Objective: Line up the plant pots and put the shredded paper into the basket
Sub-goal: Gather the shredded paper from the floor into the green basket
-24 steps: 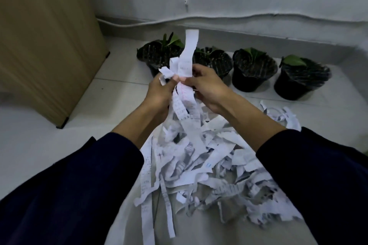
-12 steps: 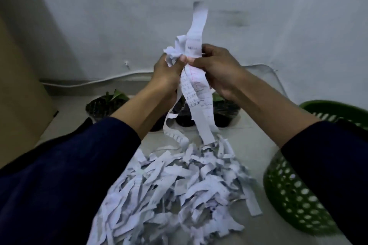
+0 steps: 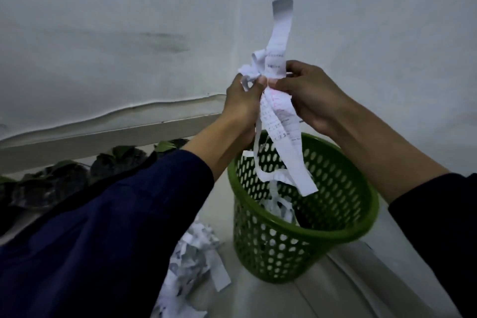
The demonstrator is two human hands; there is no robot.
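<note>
Both hands, left hand [image 3: 242, 103] and right hand [image 3: 309, 95], are pinching a bundle of shredded paper strips [image 3: 280, 121] hanging vertically, directly above the green basket [image 3: 309, 232].

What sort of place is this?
Probably a plain indoor corner, at floor level: a stained white wall, potted plants lined up along its base, and a green basket taking shredded paper.

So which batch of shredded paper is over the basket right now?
The bunch pinched by both the left hand and right hand, dangling over the green basket. The pile lies on the floor beside it.
</note>
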